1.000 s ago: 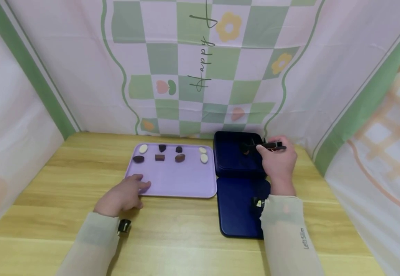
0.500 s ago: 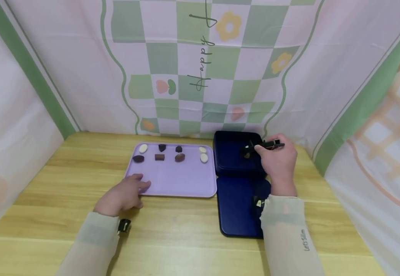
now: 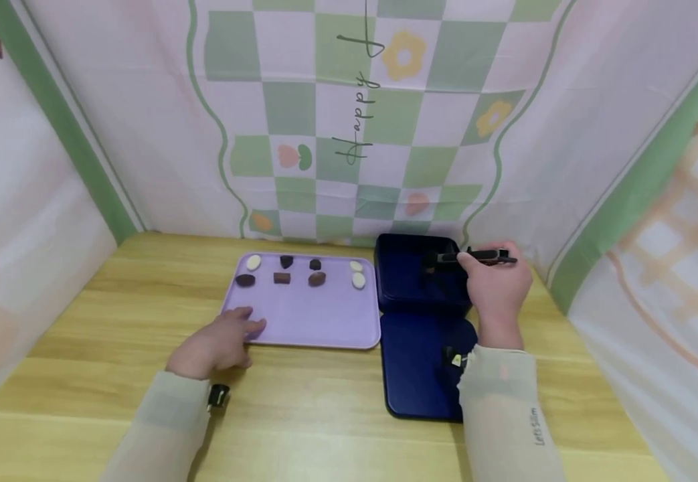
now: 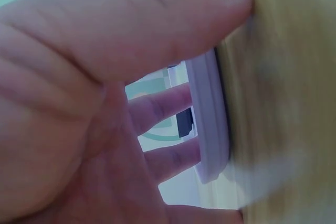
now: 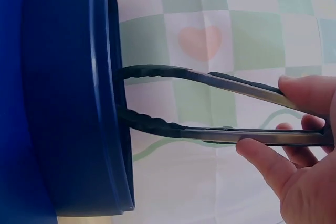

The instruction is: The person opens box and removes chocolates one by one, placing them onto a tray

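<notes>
My right hand [image 3: 499, 288] holds a pair of tongs [image 3: 475, 257] over the dark blue box [image 3: 393, 294] at the back right. In the right wrist view the two arms of the tongs [image 5: 226, 85] stand apart, and their dark tips disappear behind the box rim. My left hand [image 3: 216, 341] rests at the near left corner of the lilac tray [image 3: 318, 325]. Its fingers reach over the rim with gaps between them, while the thumb [image 4: 157, 27] stretches along the outside, near the wood. Several chocolate-like pieces lie on the tray, among them a brown block [image 3: 282, 278] and a white oval [image 3: 358, 280].
A flat dark blue lid [image 3: 415, 375] lies on the wooden table [image 3: 300, 415] in front of the box, partly under my right sleeve [image 3: 505, 402]. The tray's right edge is close beside box and lid. A patterned cloth [image 3: 379, 127] hangs behind.
My right hand and the tongs have shifted a little to the right over the box. A brownish piece seen near the tong tips earlier no longer shows. My left hand stays on the tray.
</notes>
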Demonstrator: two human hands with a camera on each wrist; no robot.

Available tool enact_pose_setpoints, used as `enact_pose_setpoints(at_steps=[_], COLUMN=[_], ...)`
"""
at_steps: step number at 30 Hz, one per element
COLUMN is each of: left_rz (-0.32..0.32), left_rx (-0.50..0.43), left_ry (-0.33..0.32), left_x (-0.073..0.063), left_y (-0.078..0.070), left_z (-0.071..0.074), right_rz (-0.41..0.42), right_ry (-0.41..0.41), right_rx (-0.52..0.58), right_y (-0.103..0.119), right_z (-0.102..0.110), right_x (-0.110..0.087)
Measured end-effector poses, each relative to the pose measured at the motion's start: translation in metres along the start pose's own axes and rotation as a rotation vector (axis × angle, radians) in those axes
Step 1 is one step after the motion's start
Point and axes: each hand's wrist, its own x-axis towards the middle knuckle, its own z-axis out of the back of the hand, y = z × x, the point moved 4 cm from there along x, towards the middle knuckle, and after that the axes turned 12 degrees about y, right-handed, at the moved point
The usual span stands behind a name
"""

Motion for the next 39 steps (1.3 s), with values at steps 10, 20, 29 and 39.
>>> enact_pose_setpoints(at_steps=[10,20,29,39], left_rz=[0.005,0.061,0.061,0.052], left_rx=[0.051,-0.001,-0.007,0.004], left_ry=[-0.009,0.059,0.065,0.064], left_x=[-0.004,-0.01,-0.01,-0.011], left_y=[-0.004,-0.005,-0.004,-0.003], left_z=[-0.003,-0.008,-0.008,-0.006], right_rz=[-0.016,0.087,0.219,0.239], right_ry=[-0.051,-0.026,0.197,0.432], right_rx=[0.23,0.349,0.323,0.312], right_y=[0.004,0.033,0.069,0.092], right_z=[0.007,-0.001,-0.058,-0.138], right_x=[0.0,-0.022,-0.057,-0.074])
